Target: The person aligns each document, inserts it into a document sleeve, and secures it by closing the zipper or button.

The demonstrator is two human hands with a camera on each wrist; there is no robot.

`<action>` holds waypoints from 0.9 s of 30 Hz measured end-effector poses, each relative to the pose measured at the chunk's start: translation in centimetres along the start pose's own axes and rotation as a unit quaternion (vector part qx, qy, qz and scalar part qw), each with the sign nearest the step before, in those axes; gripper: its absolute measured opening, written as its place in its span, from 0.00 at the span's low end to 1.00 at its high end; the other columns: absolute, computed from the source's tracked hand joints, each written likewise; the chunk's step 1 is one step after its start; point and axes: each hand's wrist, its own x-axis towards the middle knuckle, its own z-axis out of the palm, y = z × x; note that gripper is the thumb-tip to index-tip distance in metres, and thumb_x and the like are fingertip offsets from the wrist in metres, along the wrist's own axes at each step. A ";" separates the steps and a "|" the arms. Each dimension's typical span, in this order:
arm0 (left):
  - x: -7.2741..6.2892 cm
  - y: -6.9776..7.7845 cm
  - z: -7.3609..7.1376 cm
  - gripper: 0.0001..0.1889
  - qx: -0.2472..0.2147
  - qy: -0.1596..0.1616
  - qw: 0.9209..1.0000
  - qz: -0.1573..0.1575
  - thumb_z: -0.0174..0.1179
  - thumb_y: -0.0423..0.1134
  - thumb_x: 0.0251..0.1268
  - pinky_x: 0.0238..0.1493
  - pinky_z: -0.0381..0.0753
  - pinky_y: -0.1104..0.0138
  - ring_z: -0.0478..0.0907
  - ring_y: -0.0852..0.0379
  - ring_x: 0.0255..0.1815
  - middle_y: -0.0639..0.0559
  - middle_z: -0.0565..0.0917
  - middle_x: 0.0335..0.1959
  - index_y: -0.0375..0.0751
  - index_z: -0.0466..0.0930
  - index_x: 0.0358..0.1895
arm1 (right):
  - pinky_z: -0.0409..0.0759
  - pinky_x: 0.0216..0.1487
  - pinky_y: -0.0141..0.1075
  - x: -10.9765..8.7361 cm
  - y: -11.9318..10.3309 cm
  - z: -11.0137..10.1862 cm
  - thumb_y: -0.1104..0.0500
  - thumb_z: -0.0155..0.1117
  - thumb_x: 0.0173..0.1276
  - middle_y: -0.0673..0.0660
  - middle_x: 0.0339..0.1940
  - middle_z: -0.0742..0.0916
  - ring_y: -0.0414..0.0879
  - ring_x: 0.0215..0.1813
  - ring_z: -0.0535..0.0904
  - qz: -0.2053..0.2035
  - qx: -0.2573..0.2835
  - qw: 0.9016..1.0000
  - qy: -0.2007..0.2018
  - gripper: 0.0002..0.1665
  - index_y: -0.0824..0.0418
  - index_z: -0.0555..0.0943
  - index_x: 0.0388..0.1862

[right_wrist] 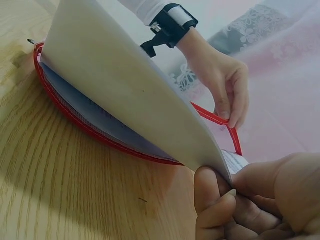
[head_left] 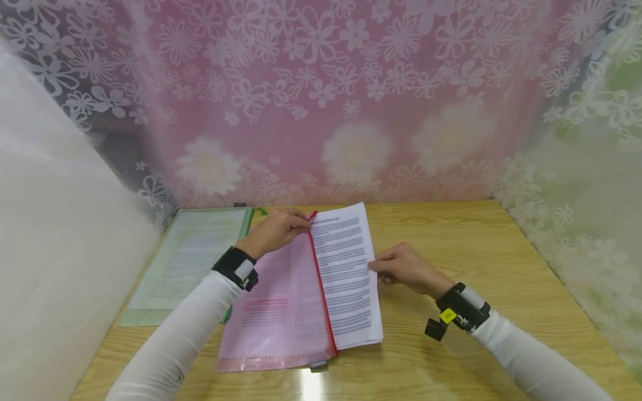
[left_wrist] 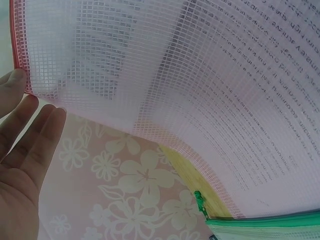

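A pink mesh zipper pouch (head_left: pixel 271 328) with red edging lies on the table, printed sheets showing through it. My left hand (head_left: pixel 281 229) pinches the top corner of its opening between thumb and fingers; the left wrist view shows the mesh (left_wrist: pixel 100 60) lifted there. A stack of printed paper (head_left: pixel 346 278) sticks partly out of the pouch's right side. With thumb and curled fingers my right hand (head_left: pixel 406 270) grips the stack's right edge. From the right wrist, the papers (right_wrist: pixel 135 95) stand tilted inside the gaping red-edged mouth, with other sheets (right_wrist: pixel 100 110) behind them.
On the left of the wooden table (head_left: pixel 451 234) lies a green-edged pouch (head_left: pixel 175 267) with printed sheets inside, partly under the pink one. Its green zipper pull (left_wrist: pixel 200 200) shows in the left wrist view. A flowered curtain (head_left: pixel 351 111) hangs behind and around the table.
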 end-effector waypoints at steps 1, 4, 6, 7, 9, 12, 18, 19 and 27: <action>0.0 0.0 0.0 0.08 0.001 0.000 1.000 0.000 0.70 0.34 0.65 0.51 0.86 0.60 0.86 0.51 0.50 0.48 0.89 0.46 0.42 0.92 0.45 | 0.81 0.33 0.31 0.1 0.0 0.1 0.60 0.66 0.74 0.63 0.41 0.92 0.46 0.34 0.84 0.000 0.000 1.000 0.000 0.15 0.70 0.88 0.51; 0.1 0.0 -0.1 0.08 0.000 -0.002 1.000 -0.002 0.70 0.34 0.65 0.50 0.86 0.61 0.86 0.51 0.50 0.48 0.89 0.46 0.42 0.92 0.46 | 0.81 0.33 0.32 0.3 0.1 0.3 0.60 0.66 0.74 0.63 0.40 0.92 0.46 0.33 0.85 -0.001 -0.001 1.000 0.000 0.15 0.70 0.88 0.51; 0.2 0.1 -0.1 0.08 0.000 -0.004 1.000 -0.002 0.70 0.34 0.66 0.51 0.86 0.61 0.86 0.51 0.50 0.48 0.89 0.46 0.42 0.92 0.46 | 0.81 0.33 0.32 0.4 0.1 0.5 0.60 0.66 0.74 0.63 0.40 0.92 0.46 0.33 0.85 -0.001 -0.003 1.000 -0.001 0.15 0.70 0.88 0.50; 0.2 0.1 -0.1 0.08 -0.001 -0.004 1.000 -0.002 0.70 0.34 0.66 0.51 0.86 0.61 0.86 0.51 0.51 0.48 0.89 0.46 0.42 0.92 0.46 | 0.82 0.33 0.32 0.4 0.1 0.6 0.60 0.66 0.73 0.62 0.40 0.92 0.46 0.32 0.84 -0.001 -0.004 1.000 -0.002 0.15 0.69 0.89 0.50; 0.2 0.1 -0.1 0.08 -0.001 -0.004 1.000 -0.001 0.70 0.34 0.66 0.51 0.85 0.61 0.86 0.51 0.51 0.48 0.89 0.46 0.42 0.92 0.46 | 0.81 0.33 0.32 0.5 0.1 0.8 0.60 0.67 0.73 0.62 0.39 0.92 0.45 0.31 0.84 -0.001 -0.008 1.000 -0.005 0.14 0.69 0.89 0.49; 0.2 0.0 0.0 0.08 0.000 -0.005 1.000 0.004 0.70 0.34 0.65 0.52 0.85 0.61 0.86 0.52 0.51 0.49 0.90 0.46 0.43 0.92 0.46 | 0.80 0.31 0.30 0.6 0.0 1.1 0.60 0.67 0.73 0.61 0.37 0.91 0.44 0.30 0.82 -0.004 -0.016 1.000 -0.010 0.13 0.68 0.90 0.47; 0.2 -0.1 0.2 0.08 -0.006 -0.004 1.000 0.013 0.71 0.35 0.65 0.51 0.85 0.62 0.86 0.52 0.51 0.49 0.90 0.46 0.43 0.93 0.45 | 0.79 0.31 0.29 0.8 -0.3 1.7 0.60 0.66 0.73 0.60 0.37 0.91 0.43 0.30 0.82 -0.013 -0.025 1.000 -0.013 0.12 0.67 0.90 0.46; 0.2 -0.1 0.2 0.07 -0.008 -0.003 1.000 0.014 0.71 0.34 0.65 0.50 0.85 0.62 0.86 0.52 0.51 0.49 0.90 0.46 0.42 0.93 0.45 | 0.79 0.31 0.29 0.9 -0.3 1.8 0.60 0.66 0.73 0.60 0.37 0.91 0.43 0.30 0.82 -0.013 -0.025 1.000 -0.013 0.12 0.67 0.90 0.46; 0.2 0.1 0.3 0.07 -0.007 -0.001 1.000 0.016 0.70 0.34 0.65 0.49 0.86 0.61 0.87 0.51 0.49 0.47 0.90 0.46 0.41 0.92 0.45 | 0.79 0.32 0.30 1.4 -0.3 2.5 0.60 0.66 0.73 0.58 0.33 0.90 0.42 0.30 0.82 -0.017 -0.015 1.000 -0.017 0.12 0.68 0.90 0.45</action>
